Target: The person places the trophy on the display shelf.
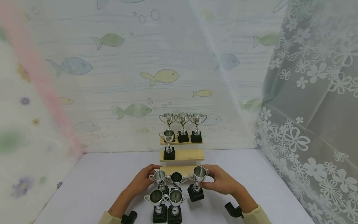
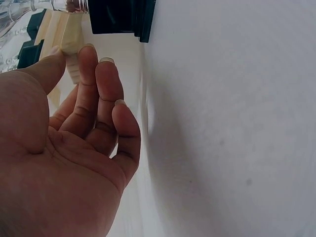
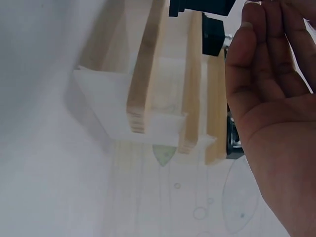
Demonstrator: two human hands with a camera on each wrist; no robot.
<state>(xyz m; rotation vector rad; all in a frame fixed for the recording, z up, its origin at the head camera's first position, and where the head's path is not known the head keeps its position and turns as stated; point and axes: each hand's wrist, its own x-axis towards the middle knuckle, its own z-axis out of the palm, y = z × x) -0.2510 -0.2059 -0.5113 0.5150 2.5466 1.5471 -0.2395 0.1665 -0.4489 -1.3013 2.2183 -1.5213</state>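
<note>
My right hand [image 1: 222, 180] pinches a small silver trophy cup [image 1: 199, 174] by its stem, in front of the right end of the lowest wooden step [image 1: 177, 170]. The trophy's black base [image 3: 205, 5] tilts a little and shows at the top of the right wrist view. At the left end of that step is my left hand [image 1: 142, 179], its thumb on the board's corner [image 2: 72, 37] and its fingers curled beside it. Several more trophies stand in two rows before the step, among them a front-left cup [image 1: 156, 197] and a front-right cup [image 1: 175, 197].
Behind, one trophy [image 1: 169, 137] stands at the left of the middle step [image 1: 190, 154]. Three others, including a right-hand cup [image 1: 197, 119], line the top step [image 1: 181, 143]. A fish-patterned sheet hangs behind the white table [image 1: 112, 161]; a lace curtain [image 1: 302, 140] hangs at right.
</note>
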